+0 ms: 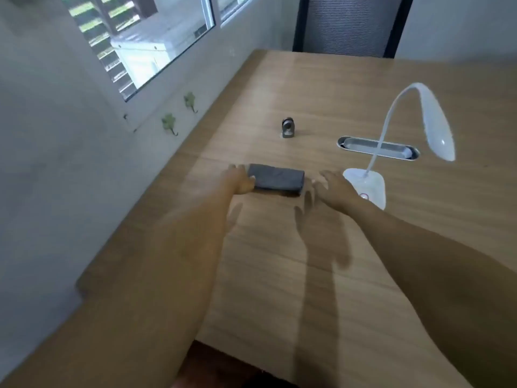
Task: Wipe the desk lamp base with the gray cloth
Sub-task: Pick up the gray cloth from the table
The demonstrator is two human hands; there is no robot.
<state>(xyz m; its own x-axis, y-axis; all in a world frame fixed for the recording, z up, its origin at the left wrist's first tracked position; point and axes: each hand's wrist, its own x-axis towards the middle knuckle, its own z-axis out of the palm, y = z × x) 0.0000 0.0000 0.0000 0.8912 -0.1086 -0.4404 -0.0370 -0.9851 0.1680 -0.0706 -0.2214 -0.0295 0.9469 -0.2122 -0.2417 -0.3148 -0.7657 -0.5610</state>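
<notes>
A folded gray cloth [275,180] lies flat on the wooden desk [307,261]. My left hand [240,180] touches the cloth's left end, fingers spread; the blur hides whether it grips. My right hand [334,191] hovers open just right of the cloth, fingers apart, holding nothing. Right beside that hand stands the white desk lamp base [369,187], with a small round button near its front. Its thin neck curves up to the white lamp head [435,130], which hangs over the desk to the right.
A small metal clamp-like object [287,127] stands behind the cloth. An oval cable slot [379,148] is set in the desk behind the lamp. The wall with a window [134,43] and hooks [169,123] runs along the left. A dark chair back [349,23] stands at the far edge.
</notes>
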